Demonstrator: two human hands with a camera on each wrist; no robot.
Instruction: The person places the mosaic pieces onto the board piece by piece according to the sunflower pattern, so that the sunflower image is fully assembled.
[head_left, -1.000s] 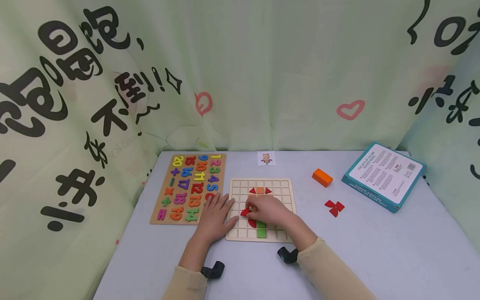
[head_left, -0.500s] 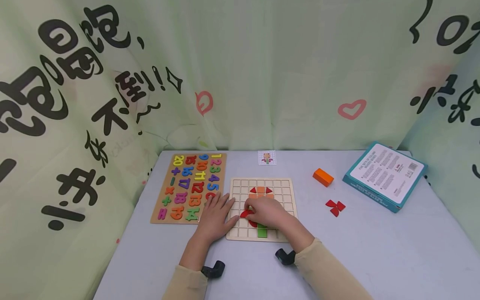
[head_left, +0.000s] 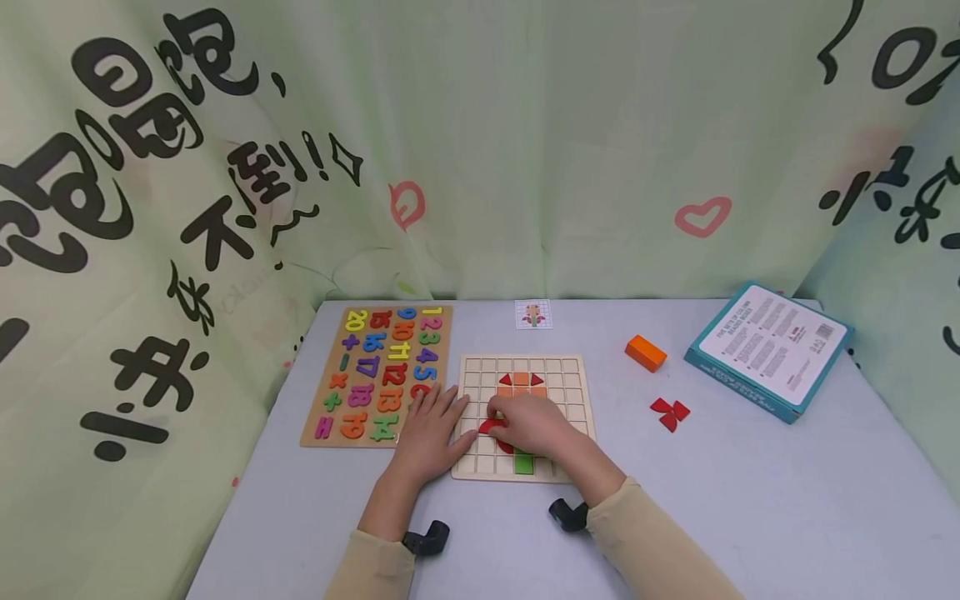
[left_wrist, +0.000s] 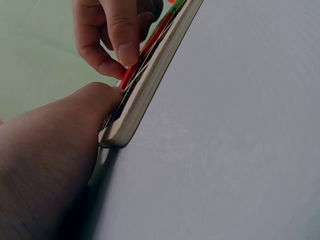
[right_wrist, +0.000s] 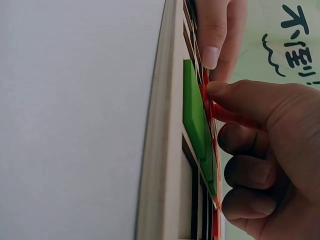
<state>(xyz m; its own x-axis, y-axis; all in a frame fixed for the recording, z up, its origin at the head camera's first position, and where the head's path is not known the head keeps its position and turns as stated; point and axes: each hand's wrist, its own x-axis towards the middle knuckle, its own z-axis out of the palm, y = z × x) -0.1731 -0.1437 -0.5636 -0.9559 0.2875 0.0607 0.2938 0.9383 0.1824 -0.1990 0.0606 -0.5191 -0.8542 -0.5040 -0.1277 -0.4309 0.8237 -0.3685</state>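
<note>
A wooden grid board lies on the table, with green square tiles, orange tiles and small red triangles in its cells. My right hand is over the middle of the board, its thumb and forefinger pinching a flat red piece on the left side. Another red piece sits just below that. Fingers spread, my left hand rests at the board's left edge, its thumb tip beside the red piece in the left wrist view. My right palm covers the board's centre.
A number board with colourful numerals lies left, partly under my left fingertips. Behind the grid is a small pattern card. To the right are an orange block, several loose red pieces and a teal box.
The pinched red piece has turned and shifted slightly left and lies flatter on the grid. My right hand and wrist have edged left with it. My left hand stays in place.
</note>
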